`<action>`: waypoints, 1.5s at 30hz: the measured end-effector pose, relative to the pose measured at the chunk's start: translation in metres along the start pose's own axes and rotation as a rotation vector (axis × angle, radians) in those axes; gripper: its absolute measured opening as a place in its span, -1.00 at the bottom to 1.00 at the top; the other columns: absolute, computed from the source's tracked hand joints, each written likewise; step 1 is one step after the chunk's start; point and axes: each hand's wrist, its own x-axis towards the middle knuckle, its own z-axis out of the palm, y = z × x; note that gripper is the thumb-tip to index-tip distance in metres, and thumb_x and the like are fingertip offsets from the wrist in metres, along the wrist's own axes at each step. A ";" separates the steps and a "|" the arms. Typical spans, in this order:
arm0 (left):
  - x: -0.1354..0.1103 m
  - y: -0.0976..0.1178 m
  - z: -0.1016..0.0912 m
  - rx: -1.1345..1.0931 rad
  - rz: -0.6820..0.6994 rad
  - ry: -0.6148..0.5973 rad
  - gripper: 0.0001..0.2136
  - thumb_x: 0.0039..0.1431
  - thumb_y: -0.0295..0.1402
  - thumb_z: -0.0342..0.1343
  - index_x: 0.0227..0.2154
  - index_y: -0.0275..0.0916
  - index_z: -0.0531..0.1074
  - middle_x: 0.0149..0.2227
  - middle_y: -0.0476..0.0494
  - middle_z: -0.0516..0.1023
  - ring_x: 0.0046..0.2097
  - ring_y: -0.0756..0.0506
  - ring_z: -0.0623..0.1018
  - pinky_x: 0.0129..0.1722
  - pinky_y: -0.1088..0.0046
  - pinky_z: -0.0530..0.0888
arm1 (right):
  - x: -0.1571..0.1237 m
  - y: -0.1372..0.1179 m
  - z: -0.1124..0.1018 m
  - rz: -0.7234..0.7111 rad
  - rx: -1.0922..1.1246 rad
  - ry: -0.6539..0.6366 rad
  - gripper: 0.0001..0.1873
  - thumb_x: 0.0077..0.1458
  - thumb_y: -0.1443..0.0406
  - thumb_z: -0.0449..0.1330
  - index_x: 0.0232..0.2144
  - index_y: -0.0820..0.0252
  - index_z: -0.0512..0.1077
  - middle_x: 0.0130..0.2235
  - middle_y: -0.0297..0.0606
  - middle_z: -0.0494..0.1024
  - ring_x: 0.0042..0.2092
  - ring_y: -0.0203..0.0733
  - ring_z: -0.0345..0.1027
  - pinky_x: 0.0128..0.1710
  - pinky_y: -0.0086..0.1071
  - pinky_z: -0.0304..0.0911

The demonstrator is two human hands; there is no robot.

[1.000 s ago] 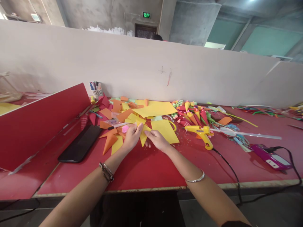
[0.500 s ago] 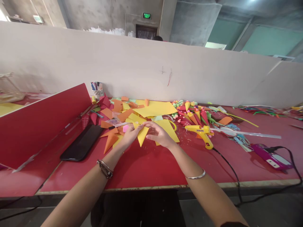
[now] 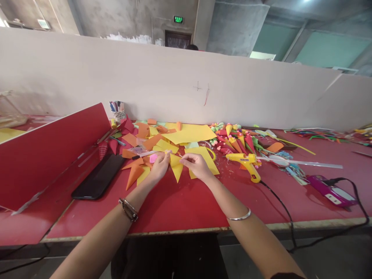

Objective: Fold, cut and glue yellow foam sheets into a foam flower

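A yellow paper piece [image 3: 176,169], pointed at its lower end, hangs between my two hands above the red table [image 3: 186,209]. My left hand [image 3: 159,166] pinches its upper left edge with thumb and fingers. At the upper right edge, the fingers of my right hand [image 3: 197,164] are closed in a pinch on the same piece. Yellow sheets [image 3: 205,159] lie just behind my right hand. Orange paper pieces [image 3: 135,174] and a small pink piece [image 3: 153,158] are close to my left hand.
A yellow glue gun [image 3: 247,162] with a clear glue stick lies to the right, its cable running to a purple power strip [image 3: 333,192]. Finished-looking small cones [image 3: 235,139] are heaped behind it. A black phone [image 3: 99,176] and a red upright panel [image 3: 58,155] stand left.
My right hand has gone from loosely spread fingers to a pinch on the paper's right edge. The yellow piece now shows a wider face between my hands.
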 end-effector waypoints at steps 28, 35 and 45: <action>-0.003 0.010 -0.001 0.257 0.164 -0.125 -0.62 -0.03 -0.08 -0.02 -0.73 -0.27 0.13 -0.70 0.09 0.06 -0.62 0.11 0.07 -0.63 0.54 0.01 | -0.001 0.000 0.002 0.058 0.062 -0.039 -0.78 0.02 0.16 0.05 -0.26 0.10 0.25 -0.45 -0.41 0.28 -0.54 -0.41 0.08 -0.54 -0.50 0.07; 0.001 0.008 -0.003 0.130 0.133 -0.153 -0.60 0.04 -0.08 -0.11 -0.73 -0.26 0.15 -0.74 0.06 0.16 -0.65 0.10 0.17 -0.64 0.55 0.10 | -0.003 -0.004 0.003 0.034 0.095 -0.006 -0.75 0.07 0.20 -0.01 -0.16 0.05 0.24 -0.53 -0.44 0.22 -0.56 -0.40 0.08 -0.55 -0.50 0.09; 0.002 0.005 -0.006 -0.016 0.003 -0.176 -0.62 0.07 -0.14 -0.15 -0.73 -0.26 0.18 -0.76 0.05 0.19 -0.68 0.08 0.21 -0.62 0.54 0.15 | -0.003 -0.003 0.004 -0.034 0.085 -0.047 -0.82 0.00 0.21 0.08 -0.31 0.11 0.36 -0.32 -0.33 0.39 -0.30 -0.29 0.25 -0.28 -0.41 0.18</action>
